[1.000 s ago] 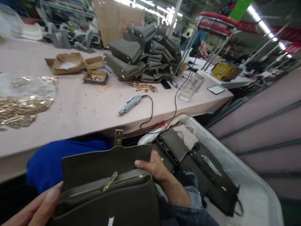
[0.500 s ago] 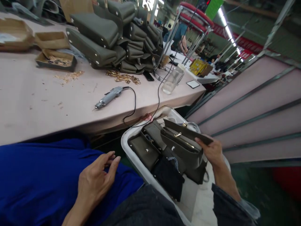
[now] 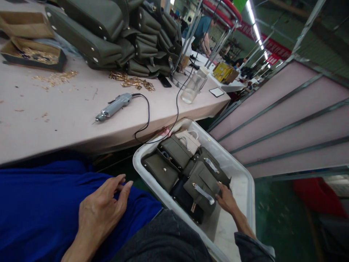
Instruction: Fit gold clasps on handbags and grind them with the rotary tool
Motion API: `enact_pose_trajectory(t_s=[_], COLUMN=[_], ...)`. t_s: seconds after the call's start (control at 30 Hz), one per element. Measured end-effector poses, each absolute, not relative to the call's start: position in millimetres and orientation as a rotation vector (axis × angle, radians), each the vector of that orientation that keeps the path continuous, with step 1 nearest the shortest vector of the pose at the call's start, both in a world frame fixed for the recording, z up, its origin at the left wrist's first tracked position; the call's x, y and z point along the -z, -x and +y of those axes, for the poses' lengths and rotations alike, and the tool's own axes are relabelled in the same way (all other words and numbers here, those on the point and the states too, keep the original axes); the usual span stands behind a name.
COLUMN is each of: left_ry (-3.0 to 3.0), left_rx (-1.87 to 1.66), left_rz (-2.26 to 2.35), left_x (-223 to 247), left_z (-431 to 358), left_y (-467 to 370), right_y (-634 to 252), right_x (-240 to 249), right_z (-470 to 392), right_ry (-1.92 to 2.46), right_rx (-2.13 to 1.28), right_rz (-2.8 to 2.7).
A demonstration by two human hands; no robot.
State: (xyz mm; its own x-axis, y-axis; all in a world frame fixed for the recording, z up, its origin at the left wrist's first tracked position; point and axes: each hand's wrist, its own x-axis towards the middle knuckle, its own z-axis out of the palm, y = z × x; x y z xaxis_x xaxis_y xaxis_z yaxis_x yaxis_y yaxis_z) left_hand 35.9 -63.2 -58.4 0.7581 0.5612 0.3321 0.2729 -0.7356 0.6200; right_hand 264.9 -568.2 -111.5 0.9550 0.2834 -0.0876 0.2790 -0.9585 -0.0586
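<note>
My left hand (image 3: 102,207) hovers over blue cloth (image 3: 49,203) at my lap, fingers loosely curled and thumb apart, with nothing in it. In the white bin (image 3: 249,189), my right hand (image 3: 227,200) touches the right edge of an olive handbag (image 3: 201,182), its fingers apart. That bag lies flat, its handle wrapped in clear plastic. Beneath it is a black bag (image 3: 181,196). Other olive bags (image 3: 160,171) lie around it, and a cream bag (image 3: 191,140) stands at the bin's far end.
On the pink-covered table (image 3: 68,127) lies a grey electric screwdriver (image 3: 114,105), its cable hanging to the bin. Behind it are gold hardware pieces (image 3: 132,80), a phone (image 3: 164,80), a clear jug (image 3: 195,85) and piled olive bags (image 3: 95,32). A ribbed panel (image 3: 286,120) stands right.
My right hand has lowered the olive bag onto the others and let go of its flap. The bag now lies flat, handle up. My left hand keeps its pose; the view has shifted.
</note>
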Motion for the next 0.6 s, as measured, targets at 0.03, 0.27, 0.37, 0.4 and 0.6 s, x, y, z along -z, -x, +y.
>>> enact_pose_trajectory(t_s=[0.03, 0.27, 0.37, 0.4, 0.6], left_ry=[-2.414, -2.463, -2.465, -2.468, -2.482], left_rx=[-0.695, -0.705, -0.723, -0.728, -0.718], left_rz=[0.624, 0.634, 0.614, 0.614, 0.621], left_x=[58.3, 58.1, 58.8, 58.9, 58.1], left_z=[-63.3, -65.5, -65.6, -65.6, -66.1], left_y=[-36.0, -38.6, -37.3, -36.9, -35.7], right_y=[-259.4, -238.5, -240.5, -243.7, -285.4], right_x=[121.9, 171.6, 175.8, 175.2, 156.8], right_z=[-564.4, -530.9, -525.7, -524.7, -520.6], right_ry=[3.054, 3.188, 3.193, 3.198, 3.204], right_rx=[-0.175, -0.25, -0.247, -0.233, -0.004], right_rz=[-0.457, -0.37, -0.37, -0.348, -0.136])
